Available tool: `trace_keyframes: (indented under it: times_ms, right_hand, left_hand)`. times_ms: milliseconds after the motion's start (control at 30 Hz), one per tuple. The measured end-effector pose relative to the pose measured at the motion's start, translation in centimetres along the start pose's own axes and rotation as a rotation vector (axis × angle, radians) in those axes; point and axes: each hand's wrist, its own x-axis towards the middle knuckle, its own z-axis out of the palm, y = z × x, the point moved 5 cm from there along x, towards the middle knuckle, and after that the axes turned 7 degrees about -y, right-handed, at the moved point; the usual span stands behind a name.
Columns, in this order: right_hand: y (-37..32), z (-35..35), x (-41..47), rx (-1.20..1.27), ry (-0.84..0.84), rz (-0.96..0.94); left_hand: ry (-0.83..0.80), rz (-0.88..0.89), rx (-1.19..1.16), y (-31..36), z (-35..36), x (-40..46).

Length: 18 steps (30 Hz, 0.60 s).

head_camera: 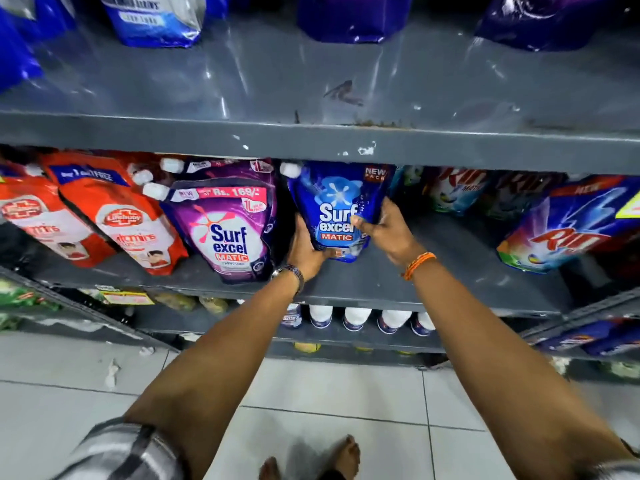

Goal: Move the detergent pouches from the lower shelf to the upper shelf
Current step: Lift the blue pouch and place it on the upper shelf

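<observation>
A blue Surf Excel Matic pouch (337, 206) stands on the lower grey shelf (381, 282), just under the lip of the upper shelf (311, 140). My left hand (306, 249) grips its lower left edge and bottom. My right hand (388, 226) grips its right side, thumb across the front. To its left stands a purple Surf Excel Matic pouch (227, 223). The upper shelf has a wide bare stretch in the middle, with blue and purple pouches (349, 19) standing at its back.
Red Lifebuoy pouches (121, 216) lean at the left of the lower shelf; Rin pouches (568, 230) lie at the right. White-capped bottles (356, 318) line the shelf below. Tiled floor and my bare feet (343, 459) are beneath.
</observation>
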Motion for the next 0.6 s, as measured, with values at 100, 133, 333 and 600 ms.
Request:
trace_keyframes:
  times_ms: [100,133,333,600]
  right_hand:
    - [0.6,0.5,-1.5,0.014,0.009,-0.011]
    - [0.7,0.7,-2.3,0.015,0.015,0.003]
    - [-0.3,1.2,-10.4,0.003,0.153,0.038]
    - [-8.5,6.3,-21.7,-0.021,0.226,-0.145]
  left_hand:
    - [-0.007,0.012,0.012,-1.1,-0.1,-1.3]
    - [-0.015,0.009,0.017,-1.4,-0.1,-1.9]
    - [-0.128,0.063,0.127,-0.2,0.7,-7.6]
    - [-0.215,0.177,0.015,5.0,-2.8,-18.3]
